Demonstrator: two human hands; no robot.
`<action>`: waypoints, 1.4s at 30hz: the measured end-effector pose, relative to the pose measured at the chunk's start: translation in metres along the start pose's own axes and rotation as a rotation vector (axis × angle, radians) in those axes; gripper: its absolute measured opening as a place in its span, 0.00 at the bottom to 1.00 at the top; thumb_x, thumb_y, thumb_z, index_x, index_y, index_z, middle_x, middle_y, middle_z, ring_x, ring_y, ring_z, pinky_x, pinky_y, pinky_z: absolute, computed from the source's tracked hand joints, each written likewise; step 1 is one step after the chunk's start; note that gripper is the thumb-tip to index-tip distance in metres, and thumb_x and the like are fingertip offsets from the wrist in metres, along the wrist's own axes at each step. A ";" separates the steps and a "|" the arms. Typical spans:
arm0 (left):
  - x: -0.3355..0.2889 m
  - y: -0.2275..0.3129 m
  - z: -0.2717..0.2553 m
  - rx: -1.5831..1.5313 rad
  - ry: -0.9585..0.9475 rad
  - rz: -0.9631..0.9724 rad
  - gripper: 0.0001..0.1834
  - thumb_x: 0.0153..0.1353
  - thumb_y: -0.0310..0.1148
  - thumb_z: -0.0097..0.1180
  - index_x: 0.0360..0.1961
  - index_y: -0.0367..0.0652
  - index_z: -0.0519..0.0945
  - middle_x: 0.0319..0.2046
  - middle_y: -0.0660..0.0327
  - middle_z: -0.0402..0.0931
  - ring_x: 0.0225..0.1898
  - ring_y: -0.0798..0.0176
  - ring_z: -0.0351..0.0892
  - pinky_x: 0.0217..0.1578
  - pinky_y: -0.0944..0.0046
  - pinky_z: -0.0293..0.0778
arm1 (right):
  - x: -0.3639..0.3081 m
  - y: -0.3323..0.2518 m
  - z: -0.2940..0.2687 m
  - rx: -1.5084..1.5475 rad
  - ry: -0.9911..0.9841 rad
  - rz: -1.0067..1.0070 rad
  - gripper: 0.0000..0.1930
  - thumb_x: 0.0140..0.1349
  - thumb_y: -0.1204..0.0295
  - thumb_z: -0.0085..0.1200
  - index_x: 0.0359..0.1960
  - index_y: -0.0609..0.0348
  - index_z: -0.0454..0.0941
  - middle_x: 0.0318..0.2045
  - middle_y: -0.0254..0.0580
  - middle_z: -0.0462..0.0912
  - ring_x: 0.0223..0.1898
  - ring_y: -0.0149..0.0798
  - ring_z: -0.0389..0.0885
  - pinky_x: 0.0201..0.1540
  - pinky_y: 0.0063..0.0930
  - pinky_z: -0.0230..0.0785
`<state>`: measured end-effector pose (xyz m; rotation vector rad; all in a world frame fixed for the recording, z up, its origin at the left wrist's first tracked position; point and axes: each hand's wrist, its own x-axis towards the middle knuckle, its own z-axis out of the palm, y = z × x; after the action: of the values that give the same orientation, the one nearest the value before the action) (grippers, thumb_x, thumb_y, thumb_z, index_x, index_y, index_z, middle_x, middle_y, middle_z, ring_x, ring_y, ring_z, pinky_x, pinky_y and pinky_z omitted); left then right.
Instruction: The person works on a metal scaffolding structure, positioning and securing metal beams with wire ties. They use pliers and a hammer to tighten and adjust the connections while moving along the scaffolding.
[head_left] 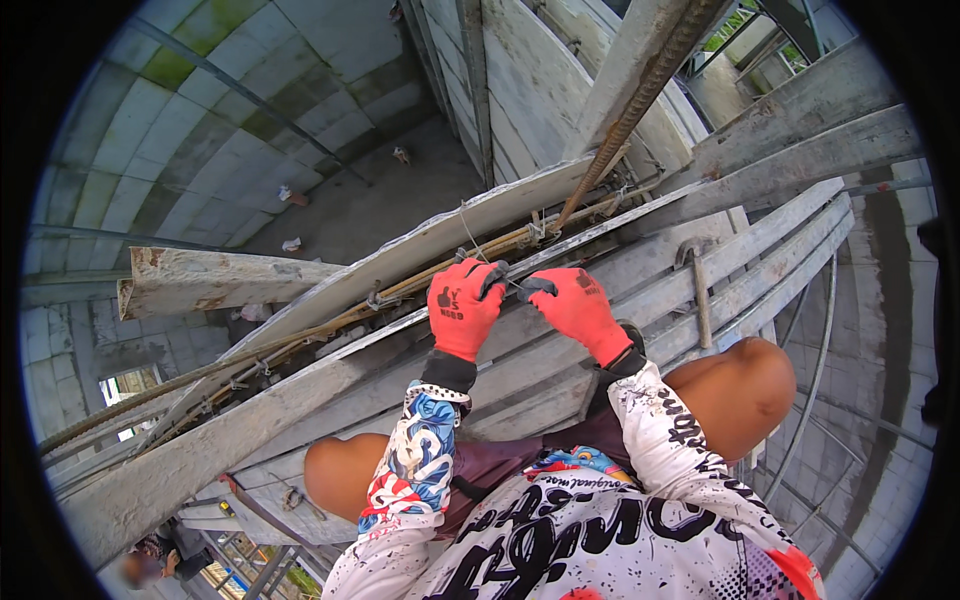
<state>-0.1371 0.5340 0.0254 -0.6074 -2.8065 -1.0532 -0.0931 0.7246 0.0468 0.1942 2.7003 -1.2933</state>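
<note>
Both my hands wear red gloves with dark fingertips and meet over the edge of a narrow formwork trough. My left hand [465, 308] is closed, its fingertips pinched on a thin wire [514, 284]. From the right, my right hand [582, 308] pinches the same short wire, thumb and forefinger together. Just beyond them, steel reinforcing bars [490, 247] run lengthwise through the trough, with ties round them. Another thin wire end [469, 226] sticks up beside the bars. The fingertips partly hide the wire being held.
A hammer [703, 300] hangs on the plank walkway [770, 262] to my right. A thick ribbed bar [640, 105] slants up from the trough. Beyond the formwork panel [400, 245] lies a deep drop to a floor [345, 205]. A person [150, 565] is far below at lower left.
</note>
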 end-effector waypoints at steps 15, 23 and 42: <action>0.002 0.004 0.004 0.042 0.098 0.001 0.13 0.47 0.38 0.70 0.34 0.48 0.84 0.34 0.62 0.81 0.39 0.52 0.80 0.44 0.54 0.73 | 0.022 -0.008 -0.010 -0.428 0.222 -0.273 0.13 0.47 0.69 0.69 0.35 0.51 0.82 0.40 0.37 0.79 0.47 0.47 0.78 0.46 0.44 0.72; 0.004 0.011 0.008 0.089 0.143 -0.009 0.14 0.46 0.40 0.71 0.32 0.48 0.84 0.32 0.63 0.80 0.37 0.54 0.80 0.42 0.56 0.72 | 0.038 -0.022 -0.023 -0.235 0.184 -0.274 0.18 0.49 0.72 0.68 0.43 0.55 0.81 0.44 0.41 0.80 0.50 0.52 0.78 0.51 0.45 0.72; 0.003 0.009 0.012 0.116 0.185 0.002 0.14 0.46 0.43 0.71 0.31 0.50 0.84 0.30 0.67 0.79 0.36 0.57 0.79 0.41 0.56 0.70 | 0.029 -0.035 0.013 0.911 0.192 0.353 0.06 0.66 0.74 0.55 0.38 0.64 0.81 0.29 0.36 0.84 0.26 0.28 0.82 0.29 0.24 0.75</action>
<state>-0.1354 0.5484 0.0222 -0.4746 -2.6827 -0.8889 -0.1269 0.6944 0.0599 0.8635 1.8462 -2.3277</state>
